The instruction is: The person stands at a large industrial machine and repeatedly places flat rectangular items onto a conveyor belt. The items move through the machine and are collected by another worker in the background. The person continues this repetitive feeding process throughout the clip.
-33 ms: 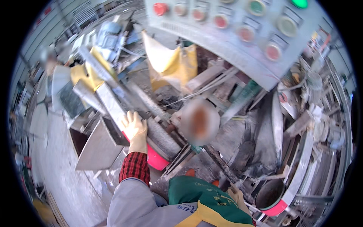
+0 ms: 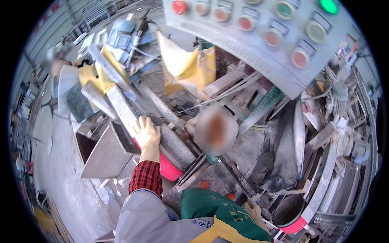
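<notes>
One gloved left hand [image 2: 146, 137] lay flat, fingers [image 2: 142, 125] loosely spread, on the grey roller [image 2: 172, 137]; the right hand [image 2: 254, 210] was mostly hidden, its grip unclear

The left hand [image 2: 146, 135] wears a pale glove and reaches forward and up from the lower middle, fingers together and laid flat, palm down, thumb spread to the left. Its wrist is straight. The left forearm runs up from the lower edge in a grey sleeve, with a red-and-black checked cuff showing just below the glove. The right hand [image 2: 254, 210], also in a pale glove, sits low at the lower right, mostly hidden behind the green chest garment; whether its fingers are closed cannot be told.
</notes>
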The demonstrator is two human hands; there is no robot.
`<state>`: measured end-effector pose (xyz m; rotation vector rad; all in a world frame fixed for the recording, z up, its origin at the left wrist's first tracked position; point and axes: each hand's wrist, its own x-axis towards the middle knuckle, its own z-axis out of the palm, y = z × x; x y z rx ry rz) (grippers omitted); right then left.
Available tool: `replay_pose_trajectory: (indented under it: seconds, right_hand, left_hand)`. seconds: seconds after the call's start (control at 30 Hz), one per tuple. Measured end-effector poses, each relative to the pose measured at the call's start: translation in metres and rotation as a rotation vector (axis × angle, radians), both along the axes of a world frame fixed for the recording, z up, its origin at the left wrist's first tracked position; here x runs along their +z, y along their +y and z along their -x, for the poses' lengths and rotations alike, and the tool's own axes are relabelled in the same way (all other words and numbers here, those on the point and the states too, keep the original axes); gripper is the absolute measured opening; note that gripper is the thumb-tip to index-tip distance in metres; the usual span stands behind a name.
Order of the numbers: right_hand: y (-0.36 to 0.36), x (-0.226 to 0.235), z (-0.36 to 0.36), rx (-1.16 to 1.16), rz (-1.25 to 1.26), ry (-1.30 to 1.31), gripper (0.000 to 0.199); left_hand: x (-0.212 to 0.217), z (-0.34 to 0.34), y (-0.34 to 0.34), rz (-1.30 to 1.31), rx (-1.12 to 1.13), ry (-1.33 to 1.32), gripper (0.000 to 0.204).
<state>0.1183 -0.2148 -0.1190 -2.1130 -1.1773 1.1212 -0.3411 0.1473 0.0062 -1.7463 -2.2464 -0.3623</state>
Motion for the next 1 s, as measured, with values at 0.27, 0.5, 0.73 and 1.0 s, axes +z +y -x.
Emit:
replay_pose_trajectory:
  seconds: [0.27, 0.5, 0.73, 1.0]
  right_hand:
    - [-0.007, -0.011, -0.033, -0.010, 0.119, 0.005, 0.044]
    - [-0.024, 0.010, -0.043, 0.003, 0.137, -0.156, 0.044]
    - [-0.078, 0.007, -0.060, -0.267, 0.168, 0.032, 0.044]
    - [-0.200, -0.076, -0.098, -0.584, 0.203, 0.085, 0.050]
  left_hand:
    - [0.002, -0.005, -0.010, 0.036, 0.016, -0.063, 0.057]
    - [-0.010, -0.009, -0.043, -0.067, -0.076, -0.021, 0.053]
    - [-0.012, -0.027, -0.077, -0.015, -0.063, 0.030, 0.044]
    - [-0.022, -0.030, -0.088, 0.014, -0.101, 0.073, 0.045]
